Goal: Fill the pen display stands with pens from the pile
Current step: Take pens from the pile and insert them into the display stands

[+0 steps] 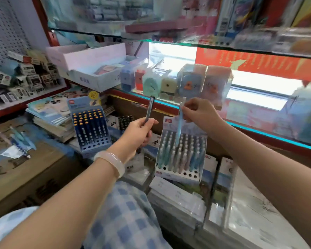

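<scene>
Right hand (196,112) pinches a light, stiff blue pen (179,126) by its top above the pastel stand (180,174), while left hand (139,133) at nine o'clock grips a dark pen (150,108).

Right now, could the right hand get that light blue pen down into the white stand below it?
Probably yes. The right hand pinches the light blue pen directly above the white stand, nothing lies between them, and empty holes show along its front row.

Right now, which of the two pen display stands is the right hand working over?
The white stand with pastel pens, right of centre. The right hand holds a light blue pen over its rows. The dark blue stand sits further left, untouched.
</scene>
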